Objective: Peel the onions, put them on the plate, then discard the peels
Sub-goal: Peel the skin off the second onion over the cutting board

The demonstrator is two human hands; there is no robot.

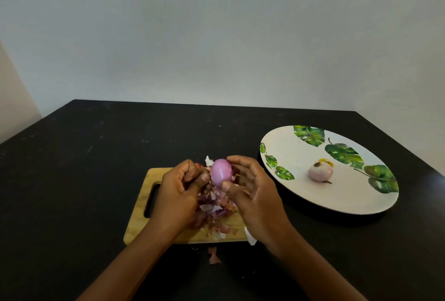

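onion [221,172] pink, mostly bare, gripped between both hands above cutting board [142,226]; left hand [177,194] and right hand [250,188] curl around it. peels [214,206] heaped on board. second peeled onion [320,172] on plate [284,141], right side of table [96,156].

Both hands, left hand [177,188] and right hand [250,186], hold a smooth purple peeled onion [221,172] above a wooden cutting board [142,226] with onion peels [215,206]. A second pale peeled onion [320,171] lies on the white leaf-printed plate [284,141] to the right.

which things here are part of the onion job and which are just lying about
Job: held onion, left hand, right hand, peeled onion, plate, peel pile, stray peel, cutting board.
Just there: black table, wall.
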